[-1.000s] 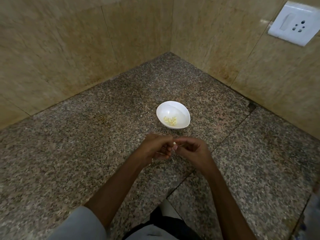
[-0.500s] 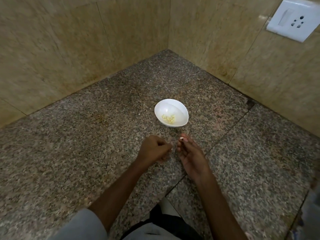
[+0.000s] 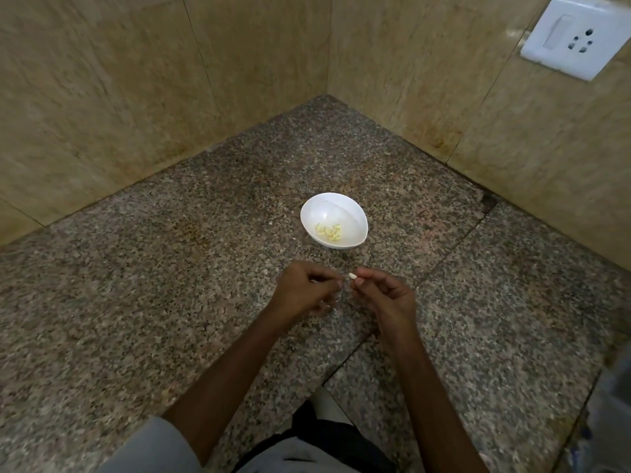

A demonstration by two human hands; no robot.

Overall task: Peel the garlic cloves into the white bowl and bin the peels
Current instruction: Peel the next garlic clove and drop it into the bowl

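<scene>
A white bowl (image 3: 345, 206) stands on the granite counter and holds several pale yellow peeled garlic cloves (image 3: 329, 231). Just in front of it my right hand (image 3: 386, 295) pinches a small whitish garlic clove (image 3: 352, 276) between thumb and fingertips. My left hand (image 3: 304, 290) sits a little to the left of the clove with its fingers curled in; thin bits that look like peel show between its fingers, though what it holds is hard to make out. The two hands are slightly apart.
The speckled granite counter (image 3: 170, 302) fills a corner between two beige tiled walls. A white switch-and-socket plate (image 3: 570, 39) is on the right wall. A blurred grey object (image 3: 614, 414) lies at the counter's right edge. No bin is in view.
The hands were joined on the clove a second ago, then drew apart. The right hand now holds the clove up at its fingertips, close to the left hand again.
</scene>
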